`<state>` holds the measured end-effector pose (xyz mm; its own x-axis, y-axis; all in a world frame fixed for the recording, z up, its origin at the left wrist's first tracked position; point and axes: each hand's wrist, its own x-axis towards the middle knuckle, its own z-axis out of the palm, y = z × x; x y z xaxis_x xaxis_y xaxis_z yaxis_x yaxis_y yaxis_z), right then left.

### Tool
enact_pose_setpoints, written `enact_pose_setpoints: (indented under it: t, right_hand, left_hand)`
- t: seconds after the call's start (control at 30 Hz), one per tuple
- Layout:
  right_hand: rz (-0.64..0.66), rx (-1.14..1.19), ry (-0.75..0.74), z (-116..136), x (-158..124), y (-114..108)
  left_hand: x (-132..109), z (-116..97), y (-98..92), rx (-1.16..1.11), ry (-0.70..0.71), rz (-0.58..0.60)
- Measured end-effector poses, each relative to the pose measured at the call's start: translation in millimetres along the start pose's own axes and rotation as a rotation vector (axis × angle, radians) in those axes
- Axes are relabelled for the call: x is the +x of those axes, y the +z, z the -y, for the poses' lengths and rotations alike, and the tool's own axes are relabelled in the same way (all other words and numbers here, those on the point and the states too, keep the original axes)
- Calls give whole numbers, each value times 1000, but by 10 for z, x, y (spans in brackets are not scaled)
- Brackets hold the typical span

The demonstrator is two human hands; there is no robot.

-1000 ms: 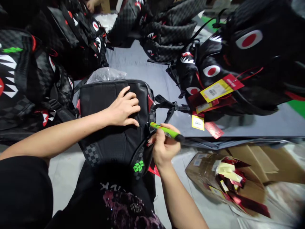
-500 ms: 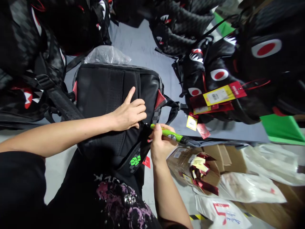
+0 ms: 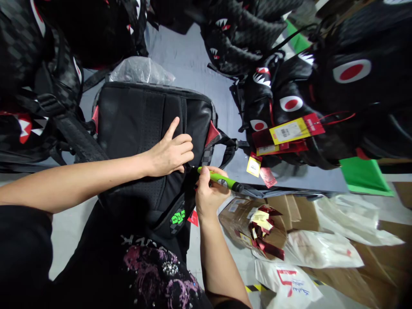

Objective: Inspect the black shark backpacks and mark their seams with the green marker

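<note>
A black backpack lies back panel up in front of me, its near end against my body. My left hand rests on the panel's right part with one finger stretched out. Its lower fingers are bent together at the backpack's black fabric; what exactly they pinch is partly hidden. Close beside them, my right hand is closed around a lime-green pen-shaped tool with a black end. The tool's narrow tip points left, toward my left fingertips, at the backpack's side. Dark material hides the exact contact.
Black backpacks with shark teeth crowd the left, and others with red eyes the right. Clear plastic lies behind on the grey table. Below right stand a cardboard box with scraps and white plastic bags.
The whole view has shifted slightly, so things appear further left. Both hands keep nearly the same pose on the backpack, and the green tool stays in my right hand.
</note>
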<state>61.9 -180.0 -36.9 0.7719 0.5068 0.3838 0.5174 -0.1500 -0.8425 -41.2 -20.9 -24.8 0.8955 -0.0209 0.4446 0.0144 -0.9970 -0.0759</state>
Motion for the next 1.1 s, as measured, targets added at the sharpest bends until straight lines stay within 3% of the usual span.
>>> enact_pose_setpoints:
  t: [0.73, 1.1]
  right_hand:
    - [89, 16, 40, 38, 54, 7]
    - [65, 12, 64, 39, 55, -8]
  left_hand:
    - [-11, -6, 21, 22, -11, -32]
    - [-11, -7, 26, 34, -20, -19]
